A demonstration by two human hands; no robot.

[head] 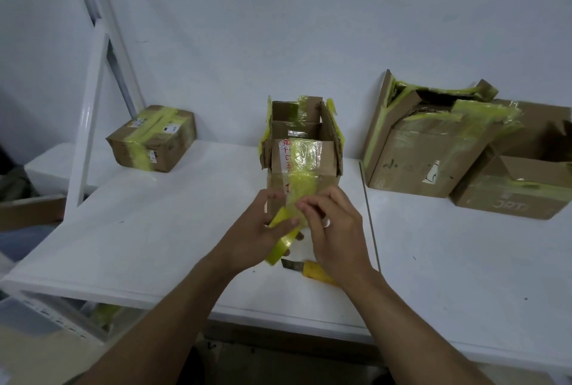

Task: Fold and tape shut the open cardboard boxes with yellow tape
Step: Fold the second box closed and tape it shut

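Left grip (pixel 253 236) is clasping glossy yellow tape roll (pixel 283 242); right grip (pixel 335 230) is pinching its translucent end against open corrugated box (pixel 305 165).

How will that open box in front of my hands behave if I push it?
The open box stands tall and narrow, so it may tip. Its torn, taped flaps probably flop. The smooth white table likely lets it slide.

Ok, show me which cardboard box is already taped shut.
The small box at far left: its top lies flat under yellow tape. The middle box, the tall right box and the far-right box are open.
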